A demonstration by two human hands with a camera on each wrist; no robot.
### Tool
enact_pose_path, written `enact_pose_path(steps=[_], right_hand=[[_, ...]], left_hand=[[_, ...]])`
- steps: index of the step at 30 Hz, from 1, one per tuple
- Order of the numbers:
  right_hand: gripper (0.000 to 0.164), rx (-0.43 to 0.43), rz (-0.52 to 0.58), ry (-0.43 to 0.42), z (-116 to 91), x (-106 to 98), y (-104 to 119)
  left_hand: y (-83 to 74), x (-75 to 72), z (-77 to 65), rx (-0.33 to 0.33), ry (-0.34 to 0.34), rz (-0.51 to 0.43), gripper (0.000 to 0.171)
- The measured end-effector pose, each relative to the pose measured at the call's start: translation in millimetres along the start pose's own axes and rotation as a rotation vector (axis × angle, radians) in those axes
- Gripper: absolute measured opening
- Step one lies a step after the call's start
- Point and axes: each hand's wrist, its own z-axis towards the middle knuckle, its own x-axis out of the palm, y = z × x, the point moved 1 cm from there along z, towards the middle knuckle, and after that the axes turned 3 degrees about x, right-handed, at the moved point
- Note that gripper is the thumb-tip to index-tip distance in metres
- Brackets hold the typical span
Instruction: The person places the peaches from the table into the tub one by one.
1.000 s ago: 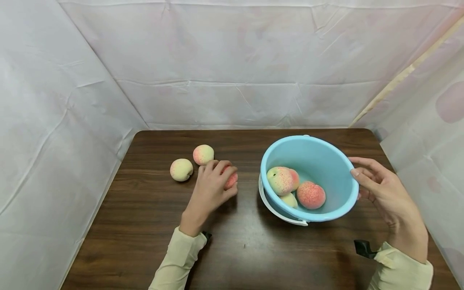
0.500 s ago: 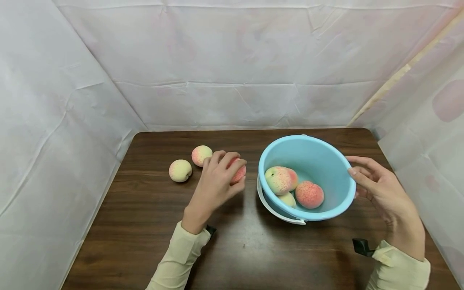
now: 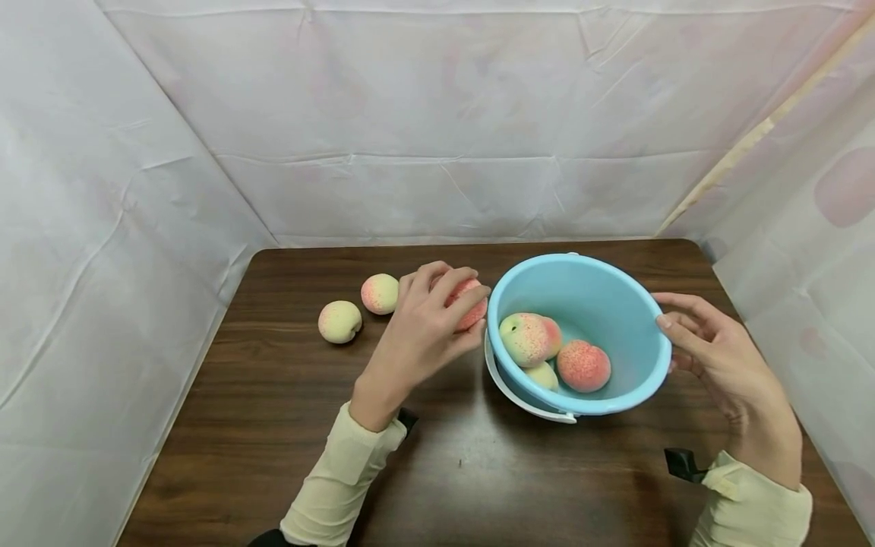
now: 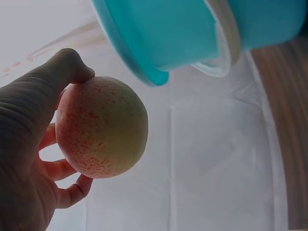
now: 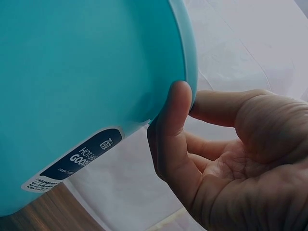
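My left hand grips a red and pale yellow peach, holding it up just left of the light blue bucket. In the left wrist view the peach is apart from the bucket's rim. The right hand pinches the bucket's right rim between thumb and fingers, and the bucket leans a little. Inside lie several peaches, among them a red one and a pale speckled one. Two pale peaches, one nearer and one farther, rest on the table left of the left hand.
The dark wooden table has white sheeting hung behind it and on both sides. A white handle hangs down the bucket's near left side. A printed label is stuck on the bucket's outer wall.
My left hand has lifted the peach from the table and carried it right, up to the bucket's left side. The right hand keeps its hold on the rim.
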Motion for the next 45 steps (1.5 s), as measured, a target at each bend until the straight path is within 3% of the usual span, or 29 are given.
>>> enact_pose_path(steps=[9,15,23,33,38,45], right_hand=[[0.040,0.009,-0.011,-0.004,0.5,1.1,0.3],[0.040,0.000,0.003,-0.004,0.2,1.0,0.2],[0.040,0.005,0.009,-0.011,0.3,1.3,0.5],[0.040,-0.002,0.023,-0.007,-0.5,-0.3,-1.1],[0.041,-0.006,0.038,0.002,-0.2,-0.5,-0.8],[0.041,-0.014,0.055,0.018,0.7,0.6,-0.9]], left_hand=[[-11.5,2.1,16.0,0.096,-0.030,0.009,0.030],[-19.4,9.0,23.5,0.123,-0.040,-0.007,0.027],[-29.7,14.2,31.1,0.141,0.003,-0.056,0.026],[-54.0,30.1,44.3,0.223,-0.026,-0.022,0.025],[-67.7,39.7,50.4,0.256,0.049,-0.030,0.026],[-78.2,52.1,54.3,0.255,0.181,-0.062,0.026]])
